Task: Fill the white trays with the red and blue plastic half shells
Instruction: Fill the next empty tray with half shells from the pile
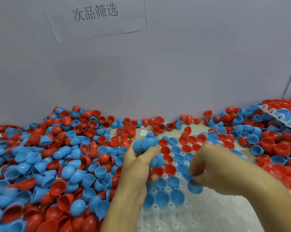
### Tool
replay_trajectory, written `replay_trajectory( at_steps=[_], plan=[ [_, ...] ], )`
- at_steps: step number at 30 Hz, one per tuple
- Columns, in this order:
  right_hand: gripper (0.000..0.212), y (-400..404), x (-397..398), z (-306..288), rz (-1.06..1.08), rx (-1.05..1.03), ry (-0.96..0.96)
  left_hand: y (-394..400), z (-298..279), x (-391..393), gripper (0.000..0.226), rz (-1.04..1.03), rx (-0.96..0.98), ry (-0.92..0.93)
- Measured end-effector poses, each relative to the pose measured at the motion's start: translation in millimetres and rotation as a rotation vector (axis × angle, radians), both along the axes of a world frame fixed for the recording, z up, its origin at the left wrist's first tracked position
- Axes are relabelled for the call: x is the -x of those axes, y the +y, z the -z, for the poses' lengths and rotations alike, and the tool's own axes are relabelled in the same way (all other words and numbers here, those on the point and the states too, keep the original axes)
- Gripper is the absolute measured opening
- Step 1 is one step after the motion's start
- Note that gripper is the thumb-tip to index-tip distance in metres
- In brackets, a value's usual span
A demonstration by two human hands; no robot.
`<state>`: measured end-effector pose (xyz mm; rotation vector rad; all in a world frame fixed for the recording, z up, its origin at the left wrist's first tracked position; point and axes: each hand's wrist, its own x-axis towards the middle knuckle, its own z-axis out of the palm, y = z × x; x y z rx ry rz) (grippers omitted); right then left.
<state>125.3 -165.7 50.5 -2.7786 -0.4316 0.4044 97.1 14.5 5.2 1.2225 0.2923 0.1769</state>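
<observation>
- A stack of nested blue half shells (145,144) is gripped in the left hand (138,166), fingers and thumb curled round it; the stack juts out above the fist, and more blue shells (157,160) show at the hand's right side, just beside the thumb.
- A single blue half shell (195,186) is pinched at its rim by the fingertips of the right hand (213,168); it is held low over the tray, and whether it touches a pocket cannot be told.
- Both hands are held over the white tray (200,215), which lies flat on the worktop at the lower middle of the view.
- The far pockets of the tray are filled with red half shells (165,150) and blue ones, open side up, in mixed rows; a blue group (177,196) is seated in the pockets nearest the left wrist.
- The near part of the tray is seen as bare white pockets with small holes.
- A deep heap of loose shells (49,164), red and blue mingled, is spread over the worktop to the left of the tray and reaches back to the wall.
- A second heap (275,148), mostly red at its near edge, is piled to the right of the tray.
- Another white tray (273,115), tilted and loaded with red and blue shells, is propped on the pile at the far right.
- A grey wall (174,64) is seen behind the worktop, with a sheet of paper (94,15) bearing printed Chinese characters fixed to it.
</observation>
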Motion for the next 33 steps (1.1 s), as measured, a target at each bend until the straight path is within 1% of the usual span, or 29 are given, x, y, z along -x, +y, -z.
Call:
replay_trajectory(
  at_steps=[2,4,6,8,11,13,15,17,19,22,24,25,27,28,30,31,33],
  plan=[
    [0.013,10.6,3.4,8.3,0.004,0.113,-0.006,0.2,-0.5,0.2,0.028,-0.006,0.006,0.020],
    [0.014,18.8,5.5,15.5,0.013,0.174,-0.033,0.0,-2.1,1.2,0.022,-0.010,0.027,0.043],
    [0.014,21.6,5.6,18.7,0.019,0.192,-0.053,-0.3,-2.9,1.2,0.018,-0.013,0.061,0.059],
    [0.017,19.7,4.1,19.3,0.009,0.186,-0.028,-1.2,-2.7,1.2,0.018,-0.011,0.090,0.062],
    [0.031,12.2,3.4,14.5,-0.038,0.155,0.026,-2.5,-3.8,1.3,0.020,0.017,0.138,0.057],
    [0.035,8.4,3.4,5.4,-0.054,0.051,-0.012,-4.0,-4.8,1.7,0.027,0.046,0.169,0.059],
    [0.038,8.6,3.6,-1.8,-0.082,-0.146,-0.087,-5.6,-6.5,2.1,0.032,0.063,0.174,0.074],
    [0.042,14.7,5.9,-4.6,-0.136,-0.365,-0.116,-7.1,-8.5,2.2,0.038,0.099,0.184,0.088],
    [0.042,21.9,6.1,0.5,-0.171,-0.503,-0.148,-7.8,-9.7,2.7,0.044,0.159,0.201,0.092],
    [0.031,27.4,1.8,10.3,-0.148,-0.562,-0.235,-7.0,-10.2,3.4,0.054,0.188,0.219,0.096],
    [0.025,26.8,-1.2,12.4,-0.132,-0.604,-0.258,-6.5,-11.5,4.6,0.058,0.181,0.233,0.093],
    [0.022,26.2,-2.0,12.0,-0.132,-0.639,-0.264,-5.8,-12.2,5.2,0.055,0.179,0.243,0.085],
    [0.024,23.5,-3.4,11.7,-0.129,-0.695,-0.290,-5.1,-13.6,6.3,0.045,0.190,0.270,0.065],
    [0.024,22.2,-4.2,11.6,-0.106,-0.710,-0.312,-4.9,-14.1,6.5,0.042,0.192,0.285,0.057],
    [0.019,19.6,-6.6,12.5,-0.027,-0.755,-0.346,-4.7,-13.6,6.1,0.049,0.162,0.309,0.057],
    [0.017,18.9,-8.3,13.6,0.020,-0.794,-0.347,-4.9,-13.4,5.5,0.054,0.138,0.318,0.062],
    [0.020,19.8,-8.8,14.1,0.111,-0.853,-0.319,-5.6,-12.1,4.6,0.055,0.111,0.325,0.055]
  ],
)
